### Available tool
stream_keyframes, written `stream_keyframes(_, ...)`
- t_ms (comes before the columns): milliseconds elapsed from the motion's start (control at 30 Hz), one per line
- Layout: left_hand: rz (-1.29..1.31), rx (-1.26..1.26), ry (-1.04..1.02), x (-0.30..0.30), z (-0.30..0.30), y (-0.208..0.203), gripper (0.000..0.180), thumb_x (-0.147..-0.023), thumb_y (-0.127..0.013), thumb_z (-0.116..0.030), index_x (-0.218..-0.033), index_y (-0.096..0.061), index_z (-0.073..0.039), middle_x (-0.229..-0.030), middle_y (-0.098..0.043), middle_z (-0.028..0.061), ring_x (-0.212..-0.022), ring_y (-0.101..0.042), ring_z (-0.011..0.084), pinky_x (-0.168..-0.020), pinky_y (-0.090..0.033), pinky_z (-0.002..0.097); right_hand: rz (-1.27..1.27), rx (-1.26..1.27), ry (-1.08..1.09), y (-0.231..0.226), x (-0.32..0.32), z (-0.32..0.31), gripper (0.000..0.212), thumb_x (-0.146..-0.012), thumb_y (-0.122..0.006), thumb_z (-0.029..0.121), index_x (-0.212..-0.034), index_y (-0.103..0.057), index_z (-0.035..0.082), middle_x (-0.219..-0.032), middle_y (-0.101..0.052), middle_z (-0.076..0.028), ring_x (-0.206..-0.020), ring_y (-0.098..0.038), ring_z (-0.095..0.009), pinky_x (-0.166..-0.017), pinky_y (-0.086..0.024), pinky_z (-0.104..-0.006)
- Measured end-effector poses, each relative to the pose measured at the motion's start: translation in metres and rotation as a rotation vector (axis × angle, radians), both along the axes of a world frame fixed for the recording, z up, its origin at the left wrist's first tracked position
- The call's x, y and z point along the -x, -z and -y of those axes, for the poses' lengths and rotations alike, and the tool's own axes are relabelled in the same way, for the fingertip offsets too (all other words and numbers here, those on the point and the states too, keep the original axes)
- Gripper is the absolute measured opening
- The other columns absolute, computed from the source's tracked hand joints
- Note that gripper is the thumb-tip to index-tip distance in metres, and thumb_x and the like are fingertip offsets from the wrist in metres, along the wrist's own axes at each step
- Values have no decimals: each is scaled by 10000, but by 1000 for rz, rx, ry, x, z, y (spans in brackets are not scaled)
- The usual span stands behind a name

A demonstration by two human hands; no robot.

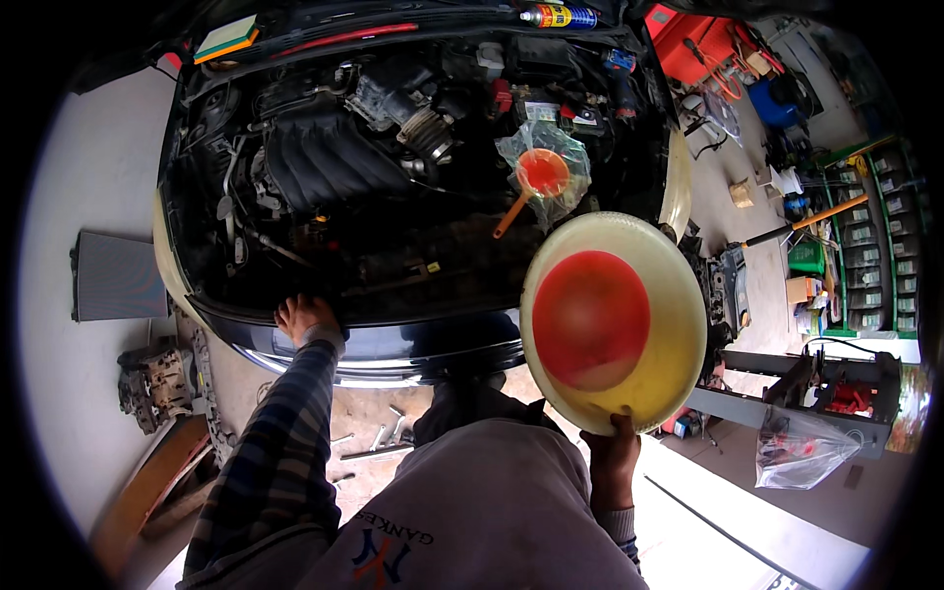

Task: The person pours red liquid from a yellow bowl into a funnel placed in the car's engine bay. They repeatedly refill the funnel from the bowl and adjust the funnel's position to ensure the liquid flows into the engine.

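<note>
My right hand grips the near rim of a pale yellow plastic basin, thumb over the edge. The basin is tilted and held at the right front of an open car engine bay. Inside it is a round red area; I cannot tell whether it is liquid or a smaller bowl. Beyond the basin, an orange funnel with a handle rests on a clear plastic bag in the engine bay. My left hand leans on the car's front edge, fingers apart and holding nothing.
A black ribbed engine cover fills the bay's left half. A spray can and a sponge-like block lie by the windscreen. Wrenches lie on the floor below. At right stand a parts rack and a grey bench.
</note>
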State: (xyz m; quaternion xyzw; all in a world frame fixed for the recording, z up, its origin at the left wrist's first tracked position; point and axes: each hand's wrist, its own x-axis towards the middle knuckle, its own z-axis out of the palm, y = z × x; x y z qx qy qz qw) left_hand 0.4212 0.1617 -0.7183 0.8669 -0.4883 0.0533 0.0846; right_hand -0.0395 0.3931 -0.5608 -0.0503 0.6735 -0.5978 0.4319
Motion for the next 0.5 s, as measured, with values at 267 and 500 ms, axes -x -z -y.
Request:
stream_keyframes(267,-7,-26,8,-1,0,-3,316,-905,-524,-268,-1083,-702,-77,-1189,-621,123,-1250,-477,330,-1173,-258,485,-638,-34,-364,0,-6,-4,301,-769,-674,-130,-1036,-555,-60,-997,-658,-190,-893,-686,-256,-699,-627,-386)
stream_keyframes(500,10,-31,3,2,-1,-6,297,-928,-510,-277,-1080,-692,-99,-1191,-614,120,-1251,-478,320,-1162,-258,487,-139,-38,-80,0,-1,-1,353,-721,-739,-118,-1017,-562,-47,-965,-682,-200,-875,-701,-264,-714,-613,-393)
